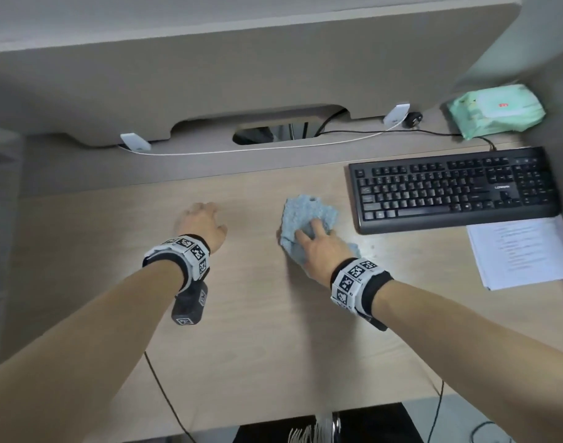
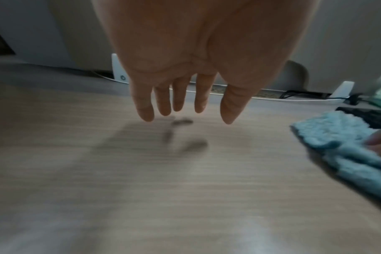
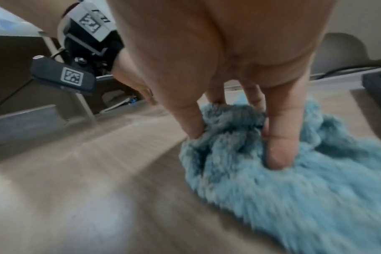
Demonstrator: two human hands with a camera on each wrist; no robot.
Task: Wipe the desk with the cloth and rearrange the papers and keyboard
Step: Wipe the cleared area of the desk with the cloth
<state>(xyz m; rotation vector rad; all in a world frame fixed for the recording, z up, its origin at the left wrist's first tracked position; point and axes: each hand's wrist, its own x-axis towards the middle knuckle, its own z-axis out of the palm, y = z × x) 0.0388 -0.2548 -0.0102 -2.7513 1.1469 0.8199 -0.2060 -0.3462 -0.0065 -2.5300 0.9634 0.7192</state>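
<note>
Cloth (image 1: 308,219) left of keyboard (image 1: 452,190), papers (image 1: 523,254) before it

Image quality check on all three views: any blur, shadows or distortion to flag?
Head view: mostly sharp, wide-angle bending at the partition, keyboard legible. Left wrist view: desk streaked with motion blur, soft shadow under the open left hand. Right wrist view: cloth and desk smeared in the foreground, pale glare patch lower left, right hand fingers fairly clear.
</note>
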